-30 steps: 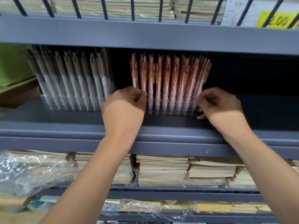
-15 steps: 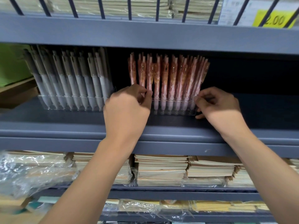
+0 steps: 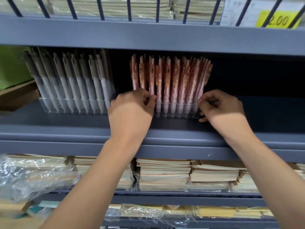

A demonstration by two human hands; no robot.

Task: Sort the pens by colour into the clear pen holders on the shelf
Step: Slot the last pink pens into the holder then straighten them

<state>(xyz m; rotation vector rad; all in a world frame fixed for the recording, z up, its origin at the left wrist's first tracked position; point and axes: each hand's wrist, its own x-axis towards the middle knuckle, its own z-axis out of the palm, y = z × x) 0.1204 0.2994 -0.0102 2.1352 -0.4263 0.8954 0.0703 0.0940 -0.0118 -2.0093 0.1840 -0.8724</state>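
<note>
Slid my left hand (image 3: 130,111) right, now pinching a pink pen (image 3: 151,80); right hand (image 3: 222,109) curled, gripping right end of the clear holder (image 3: 178,113).

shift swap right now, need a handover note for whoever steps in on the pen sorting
Left grip: pinches one pink patterned pen near the left end of the right clear plastic pen holder.
Right grip: curled on that holder's right end, seemingly steadying it.
Done: pink pens fill that holder; pale grey-white pens fill the left clear holder on the grey metal shelf.
Left: seat the pinched pen; no loose pens in view.
</note>
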